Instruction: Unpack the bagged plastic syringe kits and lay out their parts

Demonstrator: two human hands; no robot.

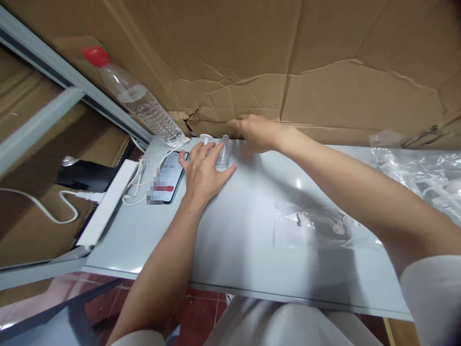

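My left hand (pixel 203 172) lies flat on the pale grey table (pixel 234 230), fingers stretched out beside a small clear ribbed bottle (pixel 224 153) that stands upright. Its fingertips touch the bottle's side. My right hand (pixel 256 132) reaches to the table's far edge against the cardboard wall, fingers extended and slightly blurred, holding nothing I can see. A small white cap-like piece (pixel 206 139) sits just left of the small bottle. A phone (pixel 168 178) with a lit screen lies left of my left hand.
A large water bottle (pixel 144 103) with a red cap leans at the back left corner. A white power strip (pixel 108 202) and cables lie along the left edge. Clear plastic bags (pixel 320 226) with white parts rest at the centre and right (pixel 421 173). Cardboard (pixel 288 62) walls the back.
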